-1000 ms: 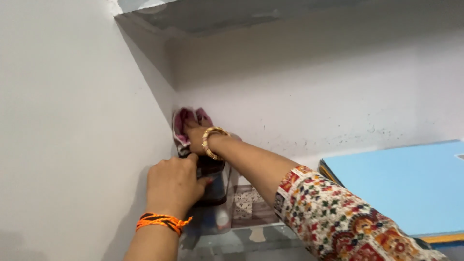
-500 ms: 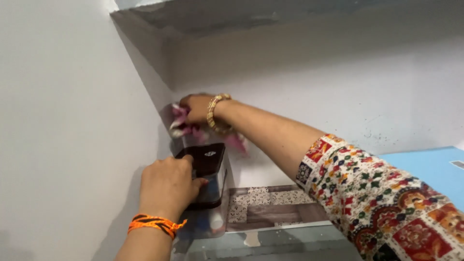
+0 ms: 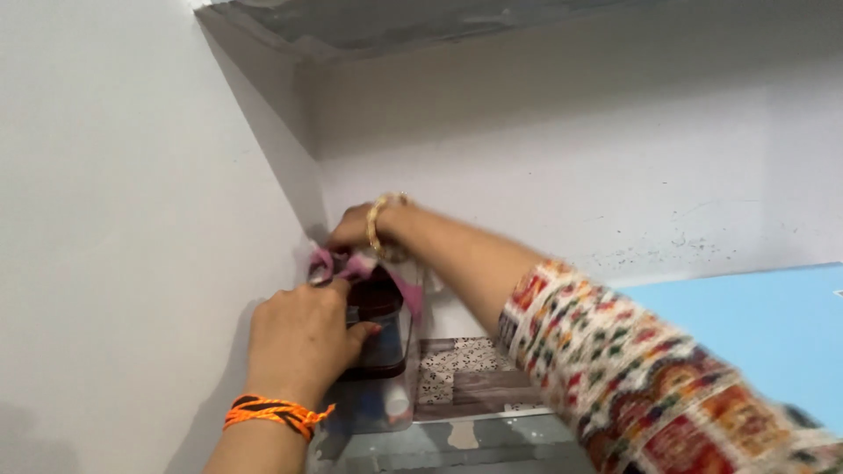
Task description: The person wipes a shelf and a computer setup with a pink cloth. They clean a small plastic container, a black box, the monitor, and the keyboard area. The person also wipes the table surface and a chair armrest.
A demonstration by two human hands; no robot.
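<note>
Head view — left hand (image 3: 303, 338) grips dark box (image 3: 378, 329); right hand (image 3: 351, 230) on pink cloth (image 3: 327, 263).

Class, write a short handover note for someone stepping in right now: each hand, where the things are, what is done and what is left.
Left hand: grips the dark box in the shelf corner.
Right hand: presses the pink cloth against the wall corner above the box.
Done: cannot tell how much is wiped.
Left: specks show on the back wall; blue board lies to the right.

A dark maroon box-shaped package (image 3: 376, 329) stands in the shelf corner against the left wall; a flat light-blue rectangular package (image 3: 755, 333) lies at the right edge
</note>
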